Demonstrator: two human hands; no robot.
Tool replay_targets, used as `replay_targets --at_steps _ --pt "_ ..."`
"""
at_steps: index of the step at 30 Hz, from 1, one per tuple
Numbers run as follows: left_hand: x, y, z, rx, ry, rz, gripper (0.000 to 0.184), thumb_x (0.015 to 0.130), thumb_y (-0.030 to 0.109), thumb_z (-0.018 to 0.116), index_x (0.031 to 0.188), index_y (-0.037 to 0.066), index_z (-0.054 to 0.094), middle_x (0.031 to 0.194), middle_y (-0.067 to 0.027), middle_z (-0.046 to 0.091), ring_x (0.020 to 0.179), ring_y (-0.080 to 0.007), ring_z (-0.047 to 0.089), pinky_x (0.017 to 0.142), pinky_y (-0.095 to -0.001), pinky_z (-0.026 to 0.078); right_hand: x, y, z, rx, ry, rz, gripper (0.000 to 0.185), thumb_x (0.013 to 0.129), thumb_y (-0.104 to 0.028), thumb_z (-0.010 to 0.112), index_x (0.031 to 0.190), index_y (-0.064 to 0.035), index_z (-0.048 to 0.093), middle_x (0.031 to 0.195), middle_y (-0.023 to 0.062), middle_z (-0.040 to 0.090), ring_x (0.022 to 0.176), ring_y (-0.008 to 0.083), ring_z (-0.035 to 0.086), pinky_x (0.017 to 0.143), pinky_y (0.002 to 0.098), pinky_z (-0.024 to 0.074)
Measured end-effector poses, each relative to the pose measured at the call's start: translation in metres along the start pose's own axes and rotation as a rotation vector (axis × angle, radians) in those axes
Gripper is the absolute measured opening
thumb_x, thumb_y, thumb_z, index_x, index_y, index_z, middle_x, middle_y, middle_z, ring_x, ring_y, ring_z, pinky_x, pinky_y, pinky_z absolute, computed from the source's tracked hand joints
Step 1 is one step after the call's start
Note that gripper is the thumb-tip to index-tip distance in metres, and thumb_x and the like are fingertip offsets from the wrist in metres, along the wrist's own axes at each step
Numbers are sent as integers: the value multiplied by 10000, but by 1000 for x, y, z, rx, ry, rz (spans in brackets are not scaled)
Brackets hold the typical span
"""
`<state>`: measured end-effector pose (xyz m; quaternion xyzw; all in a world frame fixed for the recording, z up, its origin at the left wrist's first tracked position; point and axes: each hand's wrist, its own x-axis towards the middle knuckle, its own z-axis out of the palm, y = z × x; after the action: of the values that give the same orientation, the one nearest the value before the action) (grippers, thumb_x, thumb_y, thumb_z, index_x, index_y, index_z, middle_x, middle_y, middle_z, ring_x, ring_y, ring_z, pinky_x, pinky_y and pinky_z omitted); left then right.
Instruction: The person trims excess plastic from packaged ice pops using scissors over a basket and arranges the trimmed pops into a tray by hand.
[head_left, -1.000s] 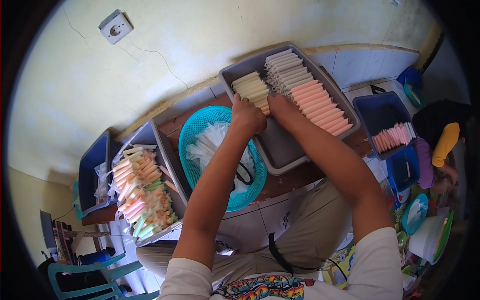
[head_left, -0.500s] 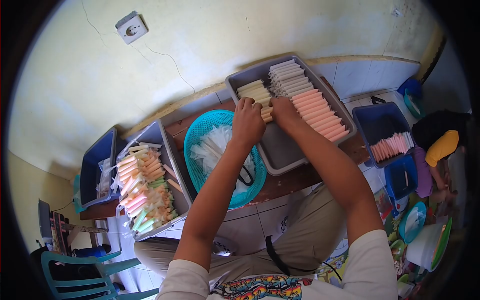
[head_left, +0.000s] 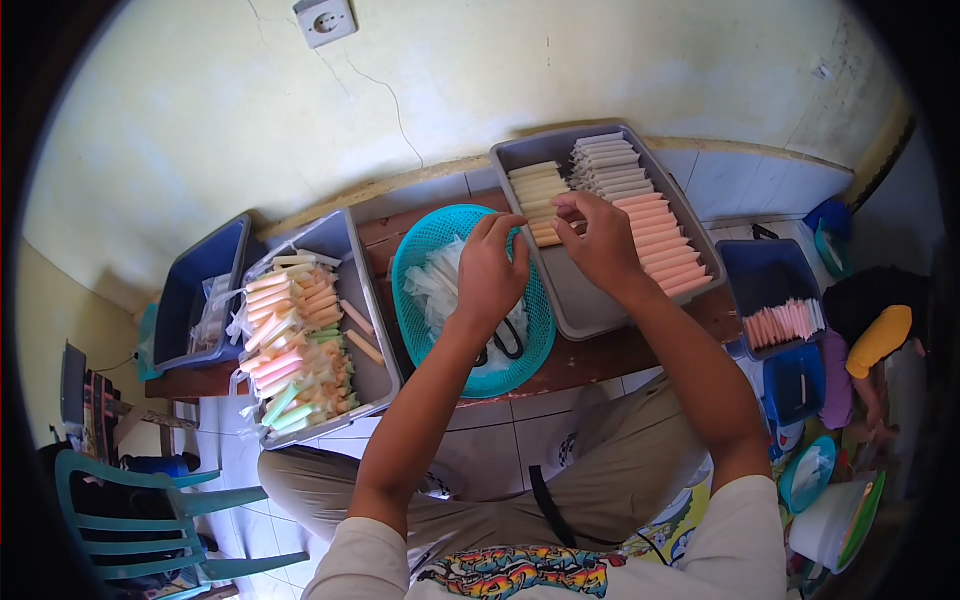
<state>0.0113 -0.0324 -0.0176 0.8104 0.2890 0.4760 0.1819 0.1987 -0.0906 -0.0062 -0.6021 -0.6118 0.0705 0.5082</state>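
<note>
My left hand (head_left: 493,275) hovers over the right side of a turquoise basket (head_left: 541,335), fingers apart and holding nothing. Clear plastic bags (head_left: 430,300) and a black looped handle (head_left: 512,341) lie in that basket. Above the grey tray (head_left: 585,300) is my right hand (head_left: 600,245), thumb and fingers parted, with nothing visible between them. Rows of slim filled plastic tubes, like ice pops, lie in this tray: cream tubes (head_left: 537,187) at left, greyish-white tubes (head_left: 607,165) at the back, pink tubes (head_left: 668,245) at right. My right hand hides some of them.
Another grey tray (head_left: 373,380) on the left holds a heap of mixed-colour tubes (head_left: 300,340). Blue bins (head_left: 205,270) stand at both ends of the wooden bench (head_left: 520,388). A person in a yellow sleeve (head_left: 880,340) sits low at right. A green chair (head_left: 150,525) stands at lower left.
Both hands have drawn back from the cream tubes and opened. The left hand has come down toward the basket; the right stays over the tray. The camera view has shifted.
</note>
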Motion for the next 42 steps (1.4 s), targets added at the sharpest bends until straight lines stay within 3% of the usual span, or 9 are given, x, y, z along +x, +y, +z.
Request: replay_targets --at_steps 7,9,19,29,31,34,40,42 --pt "-15 10 -51 7 37 -34 248 942 -74 630 1150 17 728 1083 -198 734 952 -428 725 826 -511 571 -27 -64 18 177 -47 -50 309 943 -58 781 1242 -2 726 1098 172 760 948 260 783 806 366 654" --pt "-23 15 -66 21 19 -152 237 961 -79 638 1143 22 752 1098 -182 766 975 -408 749 852 -447 588 -35 -79 23 159 -130 -25 337 940 -55 786 1264 -2 711 1129 172 752 971 261 780 816 365 657" --pt "-75 18 -117 47 73 -233 321 925 -136 635 1184 22 740 1128 -166 770 1060 -391 757 900 -450 588 -70 -95 55 237 -250 -20 404 918 -42 811 1304 -5 696 1150 180 743 1011 270 782 847 372 662" --pt "-95 8 -144 48 129 -312 303 923 -119 655 1169 32 748 1109 -162 768 987 -392 757 850 -452 587 -77 -113 83 222 -309 -25 393 917 -45 808 1291 3 695 1170 184 749 1007 278 788 863 369 656" --pt "-96 0 -155 116 171 -199 290 928 -105 662 1164 40 751 1095 -163 764 943 -393 751 807 -449 580 -76 -117 91 222 -318 -28 388 917 -42 805 1286 3 695 1172 184 748 1006 279 788 864 368 656" --pt "-95 -9 -180 187 153 -219 284 934 -100 660 1157 48 754 1083 -169 760 937 -392 748 799 -451 577 -72 -126 104 239 -351 -51 385 941 -11 782 1314 3 690 1192 165 743 1062 235 782 891 344 661" --pt "-95 -49 -223 304 67 -284 263 916 -104 624 1099 26 760 1057 -188 734 959 -425 715 849 -496 573 -57 -160 142 306 -382 -145 412 921 -7 800 1314 14 677 1197 176 726 1016 257 783 873 350 671" --pt "-93 -66 -239 433 -14 -182 251 911 -91 634 1092 25 764 1046 -187 738 1016 -416 709 900 -503 560 -53 -166 159 314 -431 -167 434 916 -6 805 1325 14 662 1194 188 714 999 273 780 870 354 676"
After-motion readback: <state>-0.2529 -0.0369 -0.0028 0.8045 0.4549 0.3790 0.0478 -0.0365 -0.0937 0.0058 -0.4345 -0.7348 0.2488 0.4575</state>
